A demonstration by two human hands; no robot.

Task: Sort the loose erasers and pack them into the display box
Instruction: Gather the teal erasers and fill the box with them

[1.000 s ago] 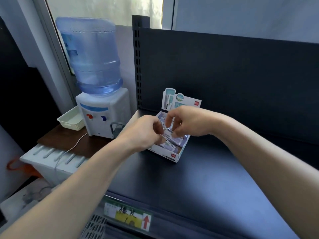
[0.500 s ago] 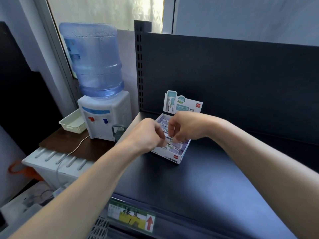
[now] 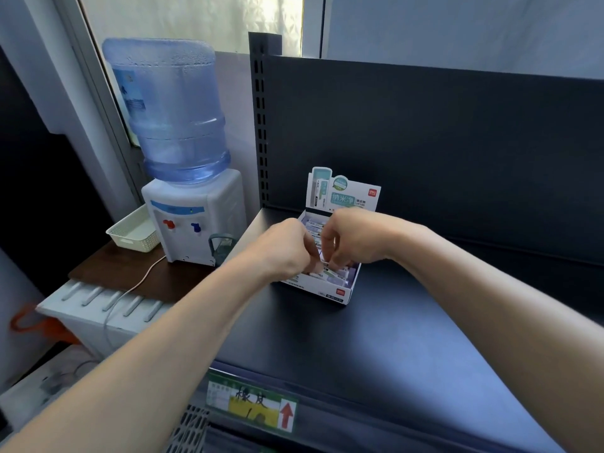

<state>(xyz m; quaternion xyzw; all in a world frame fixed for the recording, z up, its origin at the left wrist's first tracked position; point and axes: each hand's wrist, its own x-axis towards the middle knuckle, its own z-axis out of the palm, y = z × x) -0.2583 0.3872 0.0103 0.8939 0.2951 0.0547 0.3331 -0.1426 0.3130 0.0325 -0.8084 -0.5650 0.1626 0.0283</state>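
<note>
A white display box with an upright printed header card stands at the back left of a dark shelf. Wrapped erasers lie in rows inside it. My left hand hovers over the box's left side with fingertips pinched together down among the erasers. My right hand is curled over the box's middle, its fingers bent down onto the erasers. The hands hide much of the box's inside, so what each fingertip holds is unclear.
A water dispenser with a blue bottle stands on a brown side table left of the shelf, beside a cream basket. The shelf's dark back panel rises behind the box. A price label sits on the shelf's front edge.
Both hands stay over the box; their fingers have shifted slightly among the erasers. The view has tilted a little.
</note>
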